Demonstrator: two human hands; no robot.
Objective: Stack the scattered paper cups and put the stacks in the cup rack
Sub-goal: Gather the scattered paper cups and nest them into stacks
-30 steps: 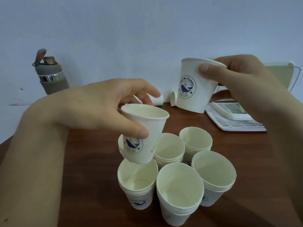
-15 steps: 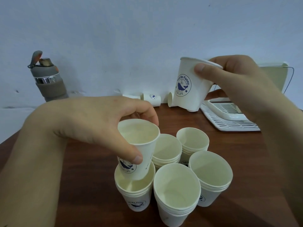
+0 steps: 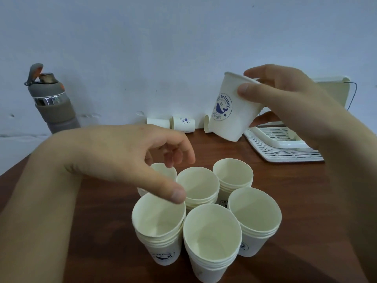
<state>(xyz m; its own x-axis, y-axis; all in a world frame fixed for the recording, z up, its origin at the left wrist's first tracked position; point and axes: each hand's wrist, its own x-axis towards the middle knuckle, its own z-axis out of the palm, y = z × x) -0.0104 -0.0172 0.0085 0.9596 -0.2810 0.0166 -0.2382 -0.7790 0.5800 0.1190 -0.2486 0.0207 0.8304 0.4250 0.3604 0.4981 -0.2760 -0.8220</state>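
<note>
Several short stacks of white paper cups stand close together on the brown table. The front-left stack has a cup sitting slightly tilted in it. My left hand hovers just above that stack, fingers spread and empty. My right hand holds one single paper cup with a blue whale logo, tilted, up in the air behind the stacks. Other stacks: front middle, front right, back middle, back right. The white cup rack lies at the back right.
Loose cups lie on their sides against the wall at the back. A grey water bottle stands at the back left. A pale upright object sits behind the rack. The table's left edge runs diagonally near my left forearm.
My left hand lowered its cup into the front-left stack, let go and opened above it. My right hand kept its cup aloft, tilting it a little more.
</note>
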